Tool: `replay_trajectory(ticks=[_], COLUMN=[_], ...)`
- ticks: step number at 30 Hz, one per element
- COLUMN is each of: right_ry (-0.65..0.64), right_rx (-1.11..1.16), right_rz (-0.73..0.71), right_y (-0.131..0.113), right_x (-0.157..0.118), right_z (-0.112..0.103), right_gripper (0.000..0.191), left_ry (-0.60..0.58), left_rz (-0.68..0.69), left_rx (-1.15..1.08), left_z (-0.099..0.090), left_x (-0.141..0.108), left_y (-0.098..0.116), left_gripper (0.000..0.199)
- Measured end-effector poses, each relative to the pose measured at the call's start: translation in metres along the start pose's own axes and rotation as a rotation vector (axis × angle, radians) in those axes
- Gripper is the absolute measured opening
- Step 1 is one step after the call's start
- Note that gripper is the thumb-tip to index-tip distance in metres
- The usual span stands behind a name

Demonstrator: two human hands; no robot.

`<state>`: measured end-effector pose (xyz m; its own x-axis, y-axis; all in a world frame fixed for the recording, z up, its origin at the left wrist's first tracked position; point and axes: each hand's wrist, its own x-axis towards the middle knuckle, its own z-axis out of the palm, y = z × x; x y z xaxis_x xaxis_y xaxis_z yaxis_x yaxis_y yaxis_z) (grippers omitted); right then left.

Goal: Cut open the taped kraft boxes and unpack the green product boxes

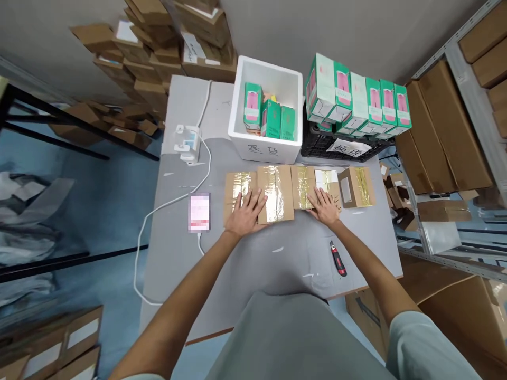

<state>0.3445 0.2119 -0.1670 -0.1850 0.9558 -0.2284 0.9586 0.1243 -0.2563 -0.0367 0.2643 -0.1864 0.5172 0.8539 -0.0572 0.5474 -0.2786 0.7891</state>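
Brown cardboard: five taped cartons [285,195] in a row, just past centre towards 12 o'clock (dial = grey tabletop [257,253], 12 at far edge). Left hand [244,214]: palm down, fingers a bit spread, gripping nothing, lying across the two leftmost cartons. Right hand [325,208]: same pose, nothing gripped, over third and fourth from left. Fifth carton [363,187] sits at about 2, clear of both hands. Red-and-black utility knife [338,259] at 4, lying loose near right forearm. Phone [199,212] at 9, screen lit but blurred, cable plugged in. Power strip [190,143] at 10. White foam bin [264,150] at 12, green boxes [271,119] inside. Black crate [317,149] at 1, more green-and-pink boxes [356,97] stacked on top.
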Motion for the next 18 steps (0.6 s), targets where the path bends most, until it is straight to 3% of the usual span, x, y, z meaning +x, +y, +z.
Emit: replay_trajectory(ticks=[9, 13, 18], right_ry=[0.008, 0.08, 0.092], right_rx=[-0.167, -0.16, -0.1], right_rz=[-0.049, -0.11, -0.135], right_y=[0.007, 0.012, 0.011], right_x=[0.0, 0.002, 0.005], right_z=[0.004, 0.011, 0.013], right_gripper=[0.071, 0.072, 0.071], left_ry=[-0.004, -0.001, 0.027], left_rz=[0.099, 0.116, 0.08], left_rx=[0.257, 0.419, 0.441], left_z=[0.007, 0.007, 0.005], left_x=[-0.004, -0.006, -0.004], left_y=[-0.016, -0.018, -0.015], left_gripper=[0.111, 0.109, 0.112])
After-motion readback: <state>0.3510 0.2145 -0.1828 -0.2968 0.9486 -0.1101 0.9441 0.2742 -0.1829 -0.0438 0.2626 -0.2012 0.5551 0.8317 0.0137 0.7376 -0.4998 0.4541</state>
